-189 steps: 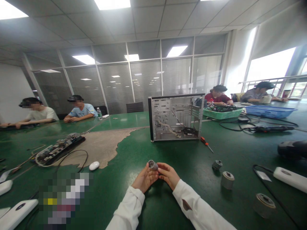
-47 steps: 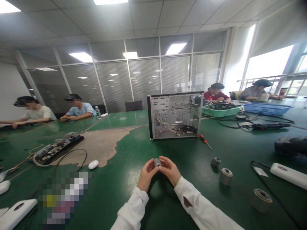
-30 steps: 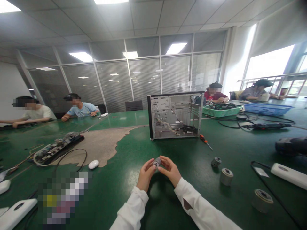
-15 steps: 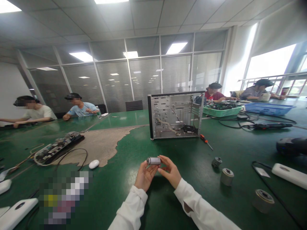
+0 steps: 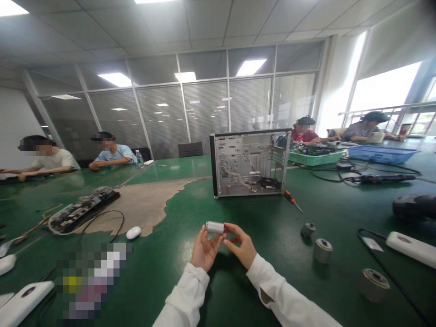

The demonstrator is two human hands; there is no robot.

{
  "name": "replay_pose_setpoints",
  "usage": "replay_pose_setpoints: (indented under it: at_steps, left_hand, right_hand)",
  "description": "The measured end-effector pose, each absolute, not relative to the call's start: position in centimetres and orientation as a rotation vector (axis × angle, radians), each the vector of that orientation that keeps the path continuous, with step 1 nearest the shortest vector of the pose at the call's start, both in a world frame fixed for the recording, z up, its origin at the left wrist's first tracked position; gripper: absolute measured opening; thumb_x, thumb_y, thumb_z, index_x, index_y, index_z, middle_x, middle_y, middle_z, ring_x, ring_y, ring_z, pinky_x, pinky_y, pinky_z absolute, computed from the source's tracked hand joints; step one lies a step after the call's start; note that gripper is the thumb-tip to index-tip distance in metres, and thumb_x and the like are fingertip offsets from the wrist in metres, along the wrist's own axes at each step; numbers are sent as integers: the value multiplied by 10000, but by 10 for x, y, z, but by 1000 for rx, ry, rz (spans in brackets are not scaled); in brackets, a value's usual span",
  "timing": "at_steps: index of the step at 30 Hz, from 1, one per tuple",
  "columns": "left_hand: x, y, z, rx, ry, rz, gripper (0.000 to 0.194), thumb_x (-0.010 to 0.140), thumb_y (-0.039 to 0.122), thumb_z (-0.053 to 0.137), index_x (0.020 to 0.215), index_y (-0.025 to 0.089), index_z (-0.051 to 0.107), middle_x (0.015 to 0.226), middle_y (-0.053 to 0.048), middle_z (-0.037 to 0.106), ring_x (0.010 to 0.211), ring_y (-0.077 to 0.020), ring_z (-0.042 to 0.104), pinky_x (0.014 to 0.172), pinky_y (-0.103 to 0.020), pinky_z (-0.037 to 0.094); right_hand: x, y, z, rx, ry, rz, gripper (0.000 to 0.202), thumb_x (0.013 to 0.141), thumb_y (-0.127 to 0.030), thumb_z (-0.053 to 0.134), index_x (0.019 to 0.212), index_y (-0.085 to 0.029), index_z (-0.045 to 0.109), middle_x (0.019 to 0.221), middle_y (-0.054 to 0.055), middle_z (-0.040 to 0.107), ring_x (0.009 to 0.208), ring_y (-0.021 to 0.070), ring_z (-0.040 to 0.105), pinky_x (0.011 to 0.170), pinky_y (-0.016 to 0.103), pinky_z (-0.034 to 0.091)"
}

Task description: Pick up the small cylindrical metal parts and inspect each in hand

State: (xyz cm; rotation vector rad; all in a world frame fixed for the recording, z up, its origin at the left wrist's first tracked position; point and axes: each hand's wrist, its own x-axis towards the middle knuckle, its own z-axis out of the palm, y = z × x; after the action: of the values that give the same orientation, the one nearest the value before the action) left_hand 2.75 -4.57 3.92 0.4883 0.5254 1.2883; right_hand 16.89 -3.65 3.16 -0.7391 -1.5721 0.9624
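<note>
A small silver metal cylinder point(image 5: 215, 227) lies nearly level above the green table, its studded end to the left. My left hand point(image 5: 205, 250) holds it from below, thumb at the left end and fingers under the body. The fingertips of my right hand point(image 5: 242, 243) grip its right end. To my right, three more metal cylindrical parts stand or lie apart from my hands: a small dark one point(image 5: 308, 230), a mid-sized one point(image 5: 322, 251) and a larger one point(image 5: 374, 285).
An open computer case point(image 5: 250, 164) stands ahead, a screwdriver point(image 5: 293, 201) beside it. Farther right are a green basket point(image 5: 316, 158), a blue basket point(image 5: 381, 154) and cables. A circuit assembly point(image 5: 83, 211) and a white mouse point(image 5: 133, 233) lie left. Several people sit around the table.
The cylinder has shifted slightly left and up in my fingers, and its side looks brighter. At the far left, a person in light blue has lowered a hand, uncovering a bottle.
</note>
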Motion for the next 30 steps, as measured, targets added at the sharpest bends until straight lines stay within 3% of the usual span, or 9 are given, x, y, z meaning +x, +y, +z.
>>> replay_pose_setpoints:
  at_steps: [12, 30]
  left_hand:
    - [28, -48, 42, 506, 476, 1238, 382, 777, 362, 457, 1070, 121, 414, 836, -126, 633, 797, -180, 615, 705, -240, 480]
    - [28, -49, 43, 509, 542, 1218, 487, 768, 420, 438, 1154, 136, 352, 802, -124, 631, 730, -170, 618, 667, -263, 471]
  right_hand:
    - [168, -38, 35, -797, -1519, 921, 360, 668, -295, 573, 1015, -200, 543, 963, 66, 601, 849, 196, 561, 606, 274, 463]
    - [164, -35, 25, -843, -1540, 1090, 443, 665, -267, 555, 1092, -223, 448, 1012, 72, 563, 878, 191, 541, 580, 265, 456]
